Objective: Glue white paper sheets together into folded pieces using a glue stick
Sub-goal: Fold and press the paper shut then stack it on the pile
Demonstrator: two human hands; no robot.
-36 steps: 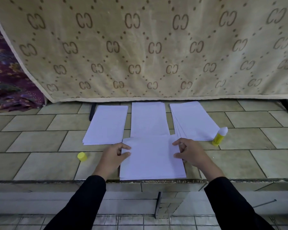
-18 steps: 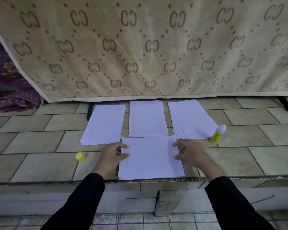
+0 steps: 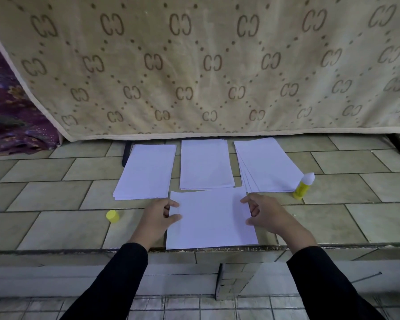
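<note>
— One sheet lies at the tiled counter's near edge. How far along?
— Early, I'd judge: no fold shows yet. Left hand and right hand pinch its side edges, fingers curled.
— Glue?
— Cap off, left. Farther right stands the glue stick, beside three stacks.

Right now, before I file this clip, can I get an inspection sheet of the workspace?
Surface: tiled ledge, front sheet at its near edge.
Job's things: left stack, middle stack and fanned right stack behind the sheet; uncapped glue stick beside the right stack; yellow cap apart, to the left.
Clutter: nothing seen.
Grippers: left hand pinches the sheet's left edge; right hand pinches its right edge.
Cables: nothing seen.
Surroundings: beige patterned cloth behind; purple fabric far left.
</note>
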